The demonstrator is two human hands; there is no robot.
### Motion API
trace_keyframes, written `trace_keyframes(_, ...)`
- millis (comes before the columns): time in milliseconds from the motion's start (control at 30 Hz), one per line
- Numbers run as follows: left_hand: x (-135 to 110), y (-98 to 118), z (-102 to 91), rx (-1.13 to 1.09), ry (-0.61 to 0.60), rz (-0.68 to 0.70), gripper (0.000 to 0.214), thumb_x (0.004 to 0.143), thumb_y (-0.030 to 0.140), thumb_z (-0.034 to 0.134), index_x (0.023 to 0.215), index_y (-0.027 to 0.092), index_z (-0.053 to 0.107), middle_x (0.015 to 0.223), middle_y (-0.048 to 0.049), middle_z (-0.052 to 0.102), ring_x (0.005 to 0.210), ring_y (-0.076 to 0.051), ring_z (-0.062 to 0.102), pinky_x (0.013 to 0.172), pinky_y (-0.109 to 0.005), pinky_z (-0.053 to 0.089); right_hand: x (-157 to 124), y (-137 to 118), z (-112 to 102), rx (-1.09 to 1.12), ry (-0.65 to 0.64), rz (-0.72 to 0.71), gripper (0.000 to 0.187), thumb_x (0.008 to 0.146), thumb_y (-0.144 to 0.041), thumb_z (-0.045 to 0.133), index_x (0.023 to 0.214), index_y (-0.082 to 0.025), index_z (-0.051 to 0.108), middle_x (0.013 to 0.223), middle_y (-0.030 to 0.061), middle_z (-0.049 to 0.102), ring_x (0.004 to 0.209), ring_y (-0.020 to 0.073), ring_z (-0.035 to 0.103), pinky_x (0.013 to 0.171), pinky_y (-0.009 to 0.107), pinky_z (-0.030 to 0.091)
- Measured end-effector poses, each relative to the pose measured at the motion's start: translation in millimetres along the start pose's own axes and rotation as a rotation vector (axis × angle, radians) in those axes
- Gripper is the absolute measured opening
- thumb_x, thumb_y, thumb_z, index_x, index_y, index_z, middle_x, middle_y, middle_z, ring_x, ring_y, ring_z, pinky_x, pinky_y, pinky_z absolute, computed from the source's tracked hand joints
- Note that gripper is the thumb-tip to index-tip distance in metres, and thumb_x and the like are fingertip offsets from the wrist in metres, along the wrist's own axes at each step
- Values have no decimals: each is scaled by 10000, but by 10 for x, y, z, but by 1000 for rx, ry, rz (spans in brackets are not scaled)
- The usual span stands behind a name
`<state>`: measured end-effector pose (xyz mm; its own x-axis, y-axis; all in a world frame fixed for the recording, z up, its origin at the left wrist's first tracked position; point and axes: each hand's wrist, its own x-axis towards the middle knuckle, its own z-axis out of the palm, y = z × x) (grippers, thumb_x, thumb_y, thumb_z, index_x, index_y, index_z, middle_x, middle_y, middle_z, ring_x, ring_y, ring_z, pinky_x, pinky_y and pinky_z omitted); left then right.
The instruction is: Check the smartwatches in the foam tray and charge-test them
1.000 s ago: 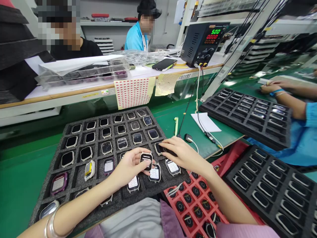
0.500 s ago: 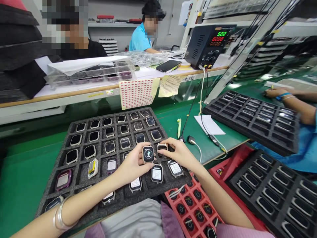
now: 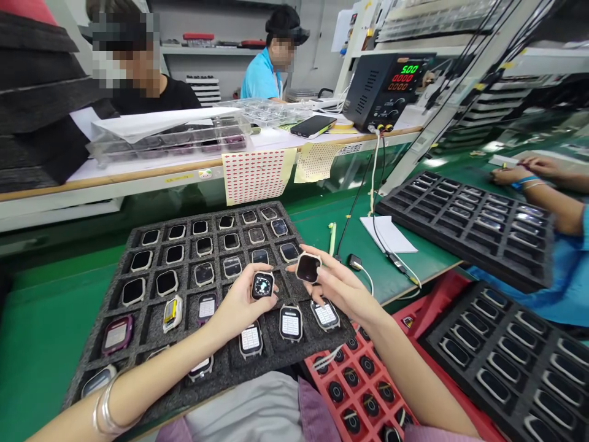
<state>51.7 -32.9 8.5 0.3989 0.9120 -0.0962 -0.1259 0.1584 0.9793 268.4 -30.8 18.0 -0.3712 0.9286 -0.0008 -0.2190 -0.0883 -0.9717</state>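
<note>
My left hand is closed around a smartwatch without a strap, its screen lit with a dial. In my right hand a second smartwatch with a pale frame and dark screen is gripped between thumb and fingers. Both watches are held above a black foam tray, whose pockets hold rows of similar watch bodies. Several near ones show white lit screens, such as the watch below my hands. A purple-framed watch lies at the left, and one watch shows a yellow part.
A red tray of round black parts sits by my lap. More black trays of watches are on the right, near a co-worker's hands. A power supply stands on the shelf, cables hanging down. A white charger lies on the green bench.
My right hand has lifted the dark-screened watch up out of the tray, its face now turned toward me. My left hand has shifted slightly left with the lit watch.
</note>
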Motion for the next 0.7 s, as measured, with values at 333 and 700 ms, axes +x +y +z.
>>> trace_keyframes(333, -47, -35, -1, 100, -12, 47, 306, 739, 141, 627, 1005, 213, 493, 848, 16, 557, 803, -161, 539, 699, -261, 425, -155, 11, 127, 90, -153, -30, 436, 816, -352, 705, 1200, -205, 558, 992, 94, 653, 523, 99, 536, 466, 229, 437)
trace_keyframes(700, -76, -60, 3, 356, 9, 143, 206, 762, 110, 541, 935, 208, 486, 865, 10, 501, 803, -166, 485, 744, -267, 393, -172, 121, 216, 165, -149, -11, 413, 837, -328, 683, 1215, -193, 584, 878, 77, 635, 495, 82, 497, 395, 183, 415)
